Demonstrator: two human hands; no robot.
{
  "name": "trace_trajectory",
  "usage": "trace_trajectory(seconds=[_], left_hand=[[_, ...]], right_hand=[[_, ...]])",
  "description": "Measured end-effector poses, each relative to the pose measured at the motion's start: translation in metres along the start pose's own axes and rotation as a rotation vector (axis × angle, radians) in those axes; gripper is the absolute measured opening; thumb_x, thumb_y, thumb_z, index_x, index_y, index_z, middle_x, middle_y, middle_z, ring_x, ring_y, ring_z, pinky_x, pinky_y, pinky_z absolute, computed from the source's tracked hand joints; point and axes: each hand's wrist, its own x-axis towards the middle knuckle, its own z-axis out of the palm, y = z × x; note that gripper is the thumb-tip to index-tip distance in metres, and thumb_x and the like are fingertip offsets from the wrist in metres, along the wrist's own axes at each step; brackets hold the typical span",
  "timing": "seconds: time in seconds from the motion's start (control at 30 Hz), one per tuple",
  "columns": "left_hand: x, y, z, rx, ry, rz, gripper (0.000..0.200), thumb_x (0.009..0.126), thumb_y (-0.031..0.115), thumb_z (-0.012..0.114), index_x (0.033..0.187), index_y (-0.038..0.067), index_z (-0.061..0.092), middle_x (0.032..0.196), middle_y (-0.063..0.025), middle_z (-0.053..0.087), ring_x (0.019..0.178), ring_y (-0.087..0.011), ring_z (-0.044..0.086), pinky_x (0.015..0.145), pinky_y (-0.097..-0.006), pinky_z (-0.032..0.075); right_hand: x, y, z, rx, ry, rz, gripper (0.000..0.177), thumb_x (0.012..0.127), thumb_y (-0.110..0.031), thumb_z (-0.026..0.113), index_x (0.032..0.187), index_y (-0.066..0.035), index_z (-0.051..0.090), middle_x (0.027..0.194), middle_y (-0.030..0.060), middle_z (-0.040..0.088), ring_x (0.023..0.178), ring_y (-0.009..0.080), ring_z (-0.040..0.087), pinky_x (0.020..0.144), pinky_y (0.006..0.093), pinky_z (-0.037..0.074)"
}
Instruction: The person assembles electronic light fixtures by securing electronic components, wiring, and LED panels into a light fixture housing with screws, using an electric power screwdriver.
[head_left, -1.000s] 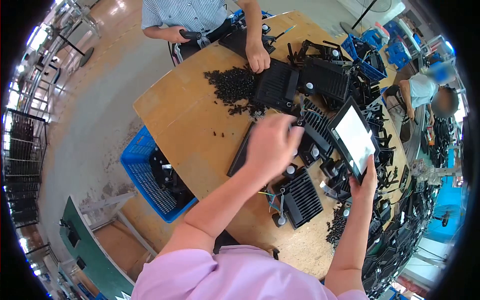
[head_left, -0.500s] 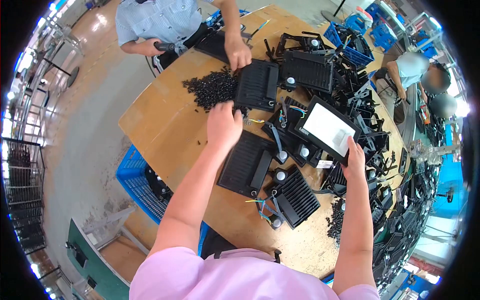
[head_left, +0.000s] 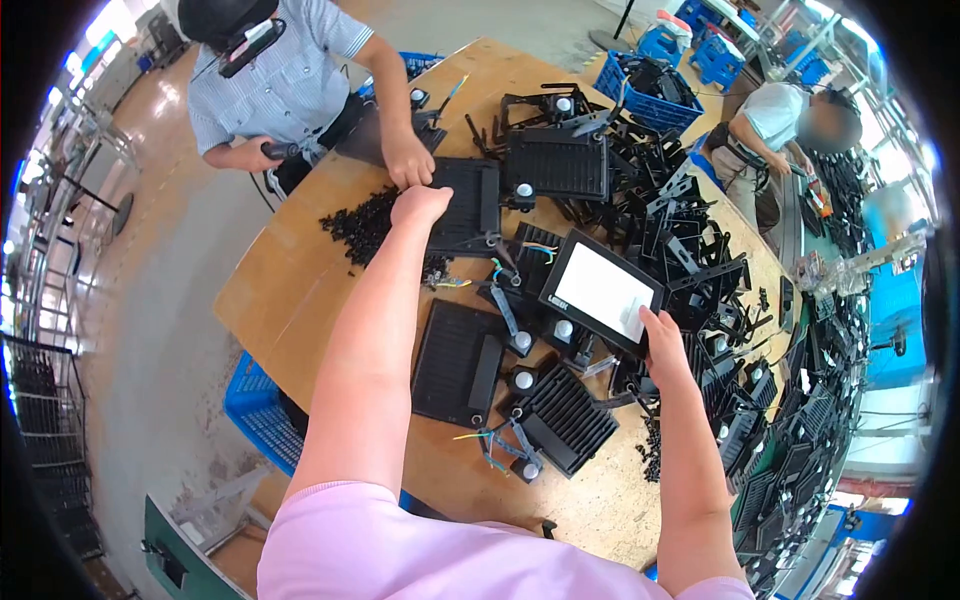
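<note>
My right hand (head_left: 665, 350) grips the lower right corner of a black floodlight (head_left: 605, 290), with the thumb on its white front panel. Stretched far forward, my left hand (head_left: 420, 205) lies over the left edge of a ribbed black floodlight housing (head_left: 465, 210). Its fingers look drawn together, and what they hold, if anything, is hidden. Just beyond it, the hand (head_left: 408, 160) of the person opposite is at the same housing. A pile of small black screws (head_left: 360, 230) lies left of my left hand.
More black housings (head_left: 455, 360) with wires and round sensors lie on the wooden table (head_left: 290, 290). Black brackets (head_left: 690, 250) heap up on the right. A blue crate (head_left: 250, 395) stands below the left edge. The person opposite holds a dark tool (head_left: 280, 150). Another person sits at right.
My left hand has reached farther forward, from beside the screws to the far housing, close to the other person's hand. My right hand still holds the floodlight. The whole view has shifted.
</note>
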Motion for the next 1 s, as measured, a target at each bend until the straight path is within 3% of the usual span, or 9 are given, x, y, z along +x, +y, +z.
trace_trajectory(seconds=[0.07, 0.17, 0.3, 0.43, 0.57, 0.7, 0.77, 0.87, 1.0], left_hand=[[0.015, -0.006, 0.009, -0.086, 0.021, -0.027, 0.07, 0.08, 0.057, 0.069, 0.117, -0.002, 0.07, 0.123, -0.0208, 0.069, 0.119, -0.0304, 0.065, 0.099, -0.0379, 0.05], [0.016, -0.011, 0.015, -0.334, 0.025, -0.044, 0.059, 0.08, 0.039, 0.079, 0.109, -0.011, 0.069, 0.109, -0.0196, 0.072, 0.1, -0.026, 0.069, 0.085, -0.0359, 0.051], [-0.021, 0.002, -0.006, -0.632, -0.083, 0.184, 0.044, 0.083, 0.027, 0.08, 0.101, -0.011, 0.068, 0.098, -0.0128, 0.072, 0.089, -0.0203, 0.068, 0.074, -0.0347, 0.052], [-0.08, 0.032, -0.033, -0.302, 0.449, 0.431, 0.039, 0.084, 0.025, 0.079, 0.099, -0.003, 0.058, 0.089, -0.0159, 0.07, 0.084, -0.0268, 0.069, 0.075, -0.0396, 0.052], [-0.128, 0.06, -0.078, -0.422, 0.646, 0.615, 0.033, 0.085, 0.021, 0.078, 0.097, -0.002, 0.059, 0.087, -0.0148, 0.071, 0.08, -0.025, 0.069, 0.075, -0.038, 0.052], [-0.118, 0.084, -0.082, -1.162, 0.026, 0.726, 0.034, 0.085, 0.02, 0.077, 0.097, -0.01, 0.063, 0.088, -0.0122, 0.07, 0.079, -0.019, 0.065, 0.071, -0.0365, 0.051], [-0.15, 0.109, -0.063, -1.173, 0.017, 0.455, 0.033, 0.084, 0.019, 0.075, 0.096, -0.011, 0.067, 0.088, -0.013, 0.07, 0.078, -0.0192, 0.065, 0.071, -0.0372, 0.053], [-0.144, 0.119, 0.0, -1.167, -0.294, 0.278, 0.037, 0.083, 0.024, 0.075, 0.097, -0.009, 0.068, 0.086, -0.0131, 0.07, 0.075, -0.0238, 0.066, 0.07, -0.0392, 0.053], [-0.085, 0.114, 0.092, -0.926, -0.434, 0.214, 0.042, 0.087, 0.023, 0.074, 0.105, -0.014, 0.066, 0.107, -0.0253, 0.069, 0.098, -0.0345, 0.068, 0.082, -0.0432, 0.052]], right_hand=[[0.0, 0.003, 0.0, 0.025, -0.004, -0.007, 0.033, 0.098, -0.027, 0.062, 0.119, -0.001, 0.06, 0.104, 0.0059, 0.066, 0.09, 0.0146, 0.063, 0.071, 0.0282, 0.049], [-0.001, 0.003, 0.003, 0.062, -0.02, -0.027, 0.039, 0.098, -0.027, 0.062, 0.124, 0.003, 0.06, 0.109, 0.0088, 0.066, 0.096, 0.0161, 0.061, 0.081, 0.0296, 0.047], [-0.009, -0.006, 0.006, 0.034, -0.024, -0.011, 0.04, 0.099, -0.028, 0.061, 0.125, 0.003, 0.06, 0.111, 0.0088, 0.066, 0.099, 0.0164, 0.06, 0.085, 0.0301, 0.047], [-0.01, -0.005, 0.004, 0.007, -0.027, -0.002, 0.041, 0.099, -0.028, 0.061, 0.126, 0.002, 0.059, 0.11, 0.0083, 0.066, 0.098, 0.0162, 0.06, 0.085, 0.03, 0.046], [-0.008, 0.003, 0.0, 0.044, -0.038, -0.004, 0.043, 0.099, -0.028, 0.061, 0.127, 0.004, 0.058, 0.113, 0.0084, 0.066, 0.1, 0.0159, 0.059, 0.086, 0.0294, 0.046], [-0.012, 0.003, -0.002, 0.063, -0.05, -0.029, 0.044, 0.1, -0.028, 0.06, 0.129, 0.005, 0.057, 0.116, 0.0085, 0.066, 0.103, 0.0162, 0.059, 0.091, 0.0292, 0.044], [-0.011, 0.006, -0.004, 0.039, -0.046, -0.061, 0.043, 0.1, -0.028, 0.06, 0.128, 0.005, 0.057, 0.114, 0.0076, 0.066, 0.101, 0.0155, 0.059, 0.088, 0.0292, 0.045], [-0.015, 0.0, -0.01, -0.168, -0.03, -0.038, 0.043, 0.097, -0.027, 0.061, 0.126, 0.004, 0.058, 0.105, 0.0064, 0.066, 0.09, 0.014, 0.058, 0.074, 0.0296, 0.045], [-0.026, 0.003, -0.016, -0.422, 0.039, -0.325, 0.044, 0.093, -0.02, 0.064, 0.128, 0.005, 0.056, 0.105, 0.0127, 0.067, 0.092, 0.0189, 0.064, 0.078, 0.0332, 0.051]])
